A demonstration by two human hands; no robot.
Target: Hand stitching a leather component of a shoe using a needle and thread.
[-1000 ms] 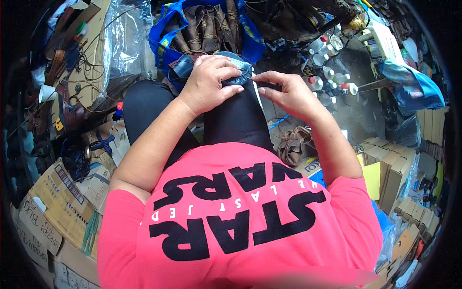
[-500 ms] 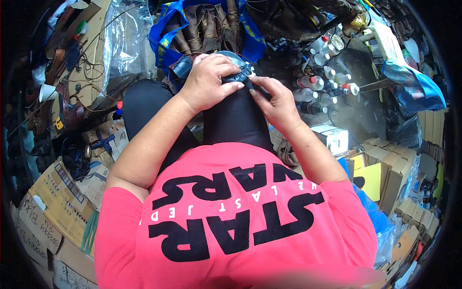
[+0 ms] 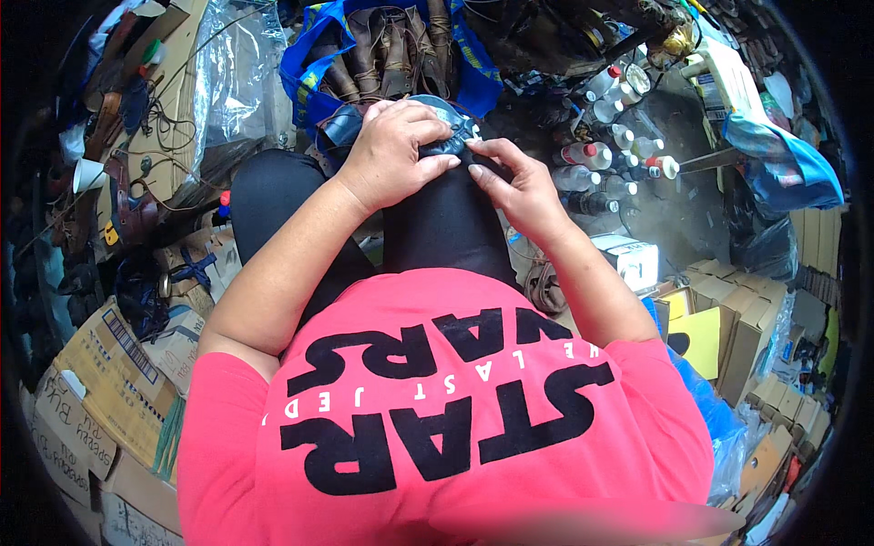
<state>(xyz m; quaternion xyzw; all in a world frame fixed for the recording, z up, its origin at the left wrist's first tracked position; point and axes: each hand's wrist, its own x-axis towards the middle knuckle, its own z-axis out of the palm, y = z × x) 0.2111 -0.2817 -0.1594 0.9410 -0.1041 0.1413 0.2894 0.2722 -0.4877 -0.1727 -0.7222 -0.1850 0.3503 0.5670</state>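
Observation:
A dark grey-blue shoe-like item rests on my black-trousered knee. My left hand lies over it, fingers curled down on its top, and hides most of it. My right hand comes in from the right, its fingertips pinching the item's right edge beside the left fingers. What exactly sits between the fingertips is too small to tell. My pink shirt fills the lower middle of the view.
A blue bag of brown leather pieces lies just beyond the knees. Several small capped bottles stand at the right, a white box nearer. Cardboard boxes crowd the left, yellow and brown ones the right. Clear plastic lies upper left.
My right hand has moved left from beside the knee onto the item's edge, closing up against the left hand. The left hand has stayed pressed on the item.

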